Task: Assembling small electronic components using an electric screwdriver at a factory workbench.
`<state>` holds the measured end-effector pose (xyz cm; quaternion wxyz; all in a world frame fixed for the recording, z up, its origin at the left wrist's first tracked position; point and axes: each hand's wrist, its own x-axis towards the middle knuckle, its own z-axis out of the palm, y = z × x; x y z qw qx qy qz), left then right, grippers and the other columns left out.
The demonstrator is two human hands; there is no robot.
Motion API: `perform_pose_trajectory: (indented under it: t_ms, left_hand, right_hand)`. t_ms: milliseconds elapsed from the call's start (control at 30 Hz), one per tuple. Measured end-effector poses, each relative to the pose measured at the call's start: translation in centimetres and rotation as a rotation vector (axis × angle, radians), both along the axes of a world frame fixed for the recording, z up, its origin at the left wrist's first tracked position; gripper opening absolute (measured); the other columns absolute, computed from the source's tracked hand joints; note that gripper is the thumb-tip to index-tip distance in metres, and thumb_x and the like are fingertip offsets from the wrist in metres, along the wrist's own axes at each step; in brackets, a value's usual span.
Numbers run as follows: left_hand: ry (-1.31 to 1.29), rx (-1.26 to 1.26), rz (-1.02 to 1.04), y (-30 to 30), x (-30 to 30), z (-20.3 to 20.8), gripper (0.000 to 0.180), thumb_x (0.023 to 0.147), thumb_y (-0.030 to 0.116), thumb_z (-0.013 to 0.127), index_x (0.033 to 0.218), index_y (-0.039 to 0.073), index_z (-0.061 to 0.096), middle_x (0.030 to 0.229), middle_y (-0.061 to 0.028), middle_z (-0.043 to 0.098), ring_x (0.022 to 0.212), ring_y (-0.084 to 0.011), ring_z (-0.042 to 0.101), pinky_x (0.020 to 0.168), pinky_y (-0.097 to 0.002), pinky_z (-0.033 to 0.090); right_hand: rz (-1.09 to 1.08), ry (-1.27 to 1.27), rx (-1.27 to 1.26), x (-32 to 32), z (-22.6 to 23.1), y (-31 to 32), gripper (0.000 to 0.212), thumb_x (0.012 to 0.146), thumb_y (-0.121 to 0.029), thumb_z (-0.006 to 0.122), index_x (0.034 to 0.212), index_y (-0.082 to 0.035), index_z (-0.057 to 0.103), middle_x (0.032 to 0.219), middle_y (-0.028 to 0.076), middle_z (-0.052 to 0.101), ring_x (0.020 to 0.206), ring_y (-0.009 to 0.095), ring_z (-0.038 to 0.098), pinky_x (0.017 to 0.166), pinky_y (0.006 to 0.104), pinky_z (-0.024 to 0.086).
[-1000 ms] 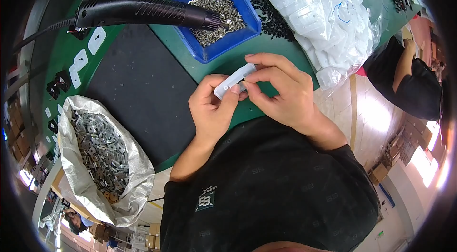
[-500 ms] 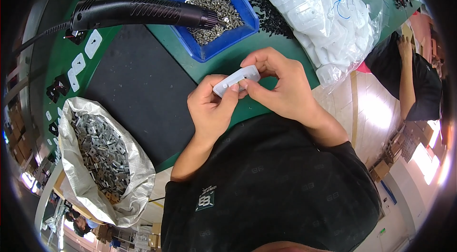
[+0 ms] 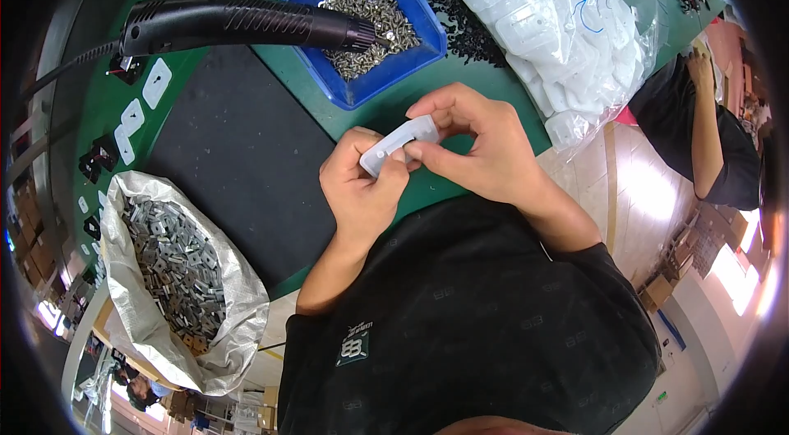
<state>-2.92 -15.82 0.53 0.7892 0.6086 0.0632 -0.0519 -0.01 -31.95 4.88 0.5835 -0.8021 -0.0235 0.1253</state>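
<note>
A small white plastic part [image 3: 400, 141] is held between both hands just above the green table [image 3: 197, 24]. My left hand [image 3: 359, 188] grips its lower left end from below. My right hand [image 3: 472, 143] pinches its upper right end, fingers curled over it. A black electric screwdriver [image 3: 238, 21] hangs over the table beyond the hands, its tip above a blue tray [image 3: 415, 7] filled with small metal screws. A black mat [image 3: 238, 155] lies to the left of my left hand.
A silver bag [image 3: 177, 270] of small metal plates stands at the left. A clear bag [image 3: 559, 16] of white plastic parts lies at the upper right, with a heap of black screws [image 3: 464, 24] beside it. Another person's arm [image 3: 711, 122] is at the right edge.
Both hands shifted slightly and turned the white part between the fingers; it stays held in the same spot. The screwdriver has not moved.
</note>
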Motion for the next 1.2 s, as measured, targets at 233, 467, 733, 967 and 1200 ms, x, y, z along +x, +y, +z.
perform_pose_trajectory:
  t_ms: [233, 467, 733, 967, 1200]
  left_hand:
    - [0.021, 0.079, -0.029, 0.5, -0.3, -0.6, 0.008, 0.084, -0.003, 0.063, 0.081, -0.002, 0.055, 0.076, -0.007, 0.065, 0.069, -0.0112, 0.065, 0.06, -0.0235, 0.052]
    - [-0.089, -0.076, -0.047, 1.4, 0.3, -0.1, 0.026, 0.091, 0.007, 0.059, 0.114, -0.006, 0.055, 0.097, -0.017, 0.067, 0.071, -0.0169, 0.068, 0.063, -0.0257, 0.055]
    - [-0.112, 0.108, -0.093, 1.1, -0.8, -0.9, 0.01, 0.092, 0.004, 0.057, 0.097, -0.005, 0.06, 0.084, -0.013, 0.068, 0.065, -0.0138, 0.066, 0.059, -0.0237, 0.054]
    - [-0.13, 0.124, -0.081, 1.3, -0.7, -0.7, 0.009, 0.091, 0.002, 0.058, 0.093, -0.006, 0.061, 0.081, -0.0127, 0.067, 0.063, -0.0135, 0.065, 0.059, -0.0238, 0.053]
    - [-0.176, 0.109, -0.151, 0.3, -0.5, -0.8, 0.005, 0.088, -0.004, 0.058, 0.09, -0.005, 0.063, 0.08, -0.0125, 0.067, 0.063, -0.013, 0.064, 0.058, -0.0233, 0.051]
  right_hand:
    - [0.042, 0.171, 0.054, 0.7, 1.1, -0.4, 0.021, 0.079, 0.0, 0.075, 0.094, 0.001, 0.061, 0.084, 0.005, 0.068, 0.078, 0.01, 0.065, 0.071, 0.0249, 0.054]
    - [-0.007, -0.453, -0.14, 16.4, 0.9, -2.0, 0.032, 0.075, -0.022, 0.079, 0.099, -0.005, 0.067, 0.083, 0.01, 0.07, 0.074, 0.017, 0.068, 0.066, 0.029, 0.052]
    - [0.135, -0.339, -0.762, 24.7, -3.5, 2.5, 0.04, 0.072, -0.035, 0.077, 0.103, -0.011, 0.072, 0.098, 0.014, 0.07, 0.096, 0.032, 0.067, 0.085, 0.0415, 0.053]
    - [-0.329, -0.623, -0.602, 16.9, 3.1, -9.9, 0.022, 0.084, -0.024, 0.07, 0.097, -0.006, 0.073, 0.085, 0.007, 0.072, 0.08, 0.017, 0.07, 0.068, 0.0288, 0.053]
    - [-0.348, -0.109, -1.029, 12.4, 0.4, -19.8, 0.039, 0.078, -0.03, 0.076, 0.106, -0.004, 0.071, 0.088, 0.012, 0.071, 0.079, 0.022, 0.067, 0.073, 0.031, 0.051]
